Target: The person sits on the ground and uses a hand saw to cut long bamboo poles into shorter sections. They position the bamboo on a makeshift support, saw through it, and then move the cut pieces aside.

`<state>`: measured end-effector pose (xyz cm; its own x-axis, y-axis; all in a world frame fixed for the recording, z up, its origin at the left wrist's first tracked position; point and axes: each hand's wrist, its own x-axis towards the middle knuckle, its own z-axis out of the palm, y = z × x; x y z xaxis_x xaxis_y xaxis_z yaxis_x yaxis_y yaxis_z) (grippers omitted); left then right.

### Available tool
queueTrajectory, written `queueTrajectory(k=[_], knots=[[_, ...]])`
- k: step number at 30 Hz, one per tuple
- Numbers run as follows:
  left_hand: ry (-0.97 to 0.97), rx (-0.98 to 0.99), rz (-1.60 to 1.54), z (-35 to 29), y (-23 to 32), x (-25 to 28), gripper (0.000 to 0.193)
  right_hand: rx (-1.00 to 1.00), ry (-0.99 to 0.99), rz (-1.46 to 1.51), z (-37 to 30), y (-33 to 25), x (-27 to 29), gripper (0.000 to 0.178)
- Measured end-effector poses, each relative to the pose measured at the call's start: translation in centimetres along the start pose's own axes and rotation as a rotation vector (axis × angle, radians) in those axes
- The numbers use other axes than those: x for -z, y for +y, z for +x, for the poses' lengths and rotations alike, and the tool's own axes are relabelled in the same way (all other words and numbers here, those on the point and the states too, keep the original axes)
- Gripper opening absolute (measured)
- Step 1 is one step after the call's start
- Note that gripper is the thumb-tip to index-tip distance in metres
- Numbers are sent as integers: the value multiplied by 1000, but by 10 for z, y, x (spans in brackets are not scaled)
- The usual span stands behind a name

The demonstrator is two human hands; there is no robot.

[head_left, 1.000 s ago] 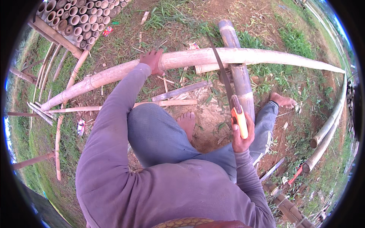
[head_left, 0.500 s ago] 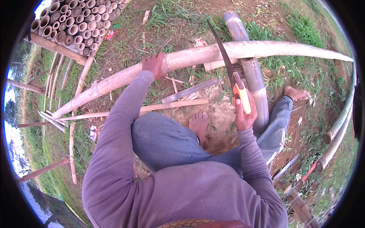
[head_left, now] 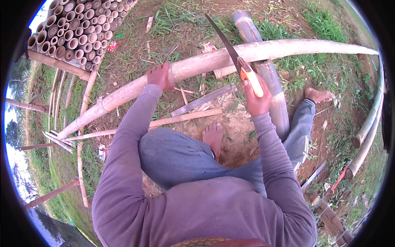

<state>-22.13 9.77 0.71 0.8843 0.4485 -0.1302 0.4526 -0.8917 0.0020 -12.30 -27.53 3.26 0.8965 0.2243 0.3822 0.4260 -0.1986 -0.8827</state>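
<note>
A long pale bamboo pole (head_left: 197, 66) runs across the view from the lower left to the far right. My left hand (head_left: 159, 77) is closed round it, left of the middle. In my right hand (head_left: 259, 98) is a handsaw (head_left: 225, 40), gripped by its orange and pale yellow handle. Its dark blade points away and to the left, crossing the pole to the right of my left hand; whether the teeth touch the bamboo I cannot tell. Under the pole lies a thicker grey bamboo log (head_left: 273, 84), on which it rests.
Cut bamboo tubes (head_left: 78, 31) are stacked on a rack at the far left. Split bamboo strips (head_left: 185, 117) lie by my bare foot (head_left: 212, 138). At the right are two more poles (head_left: 364, 148), a long blade (head_left: 314, 175) and a red-handled thing (head_left: 339, 178). Grass and soil surround me.
The saw and my right hand have moved a little left, and the blade leans further left across the pole. My left hand keeps its hold; the whole view has shifted slightly.
</note>
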Motion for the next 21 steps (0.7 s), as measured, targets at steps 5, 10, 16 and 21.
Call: queueTrajectory(k=[5,10,16,21], knots=[[2,32,16,0,-7,1,100,-21,-41,-23,-31,-19,13,47],[39,34,-2,-10,-15,-7,96,-77,-115,-46,-136,-40,92,46],[52,21,-32,0,4,-1,96,-57,-12,68,-22,-1,8,39],[34,53,-33,-6,-20,-10,109,-97,-28,-3,-12,-18,-2,50]])
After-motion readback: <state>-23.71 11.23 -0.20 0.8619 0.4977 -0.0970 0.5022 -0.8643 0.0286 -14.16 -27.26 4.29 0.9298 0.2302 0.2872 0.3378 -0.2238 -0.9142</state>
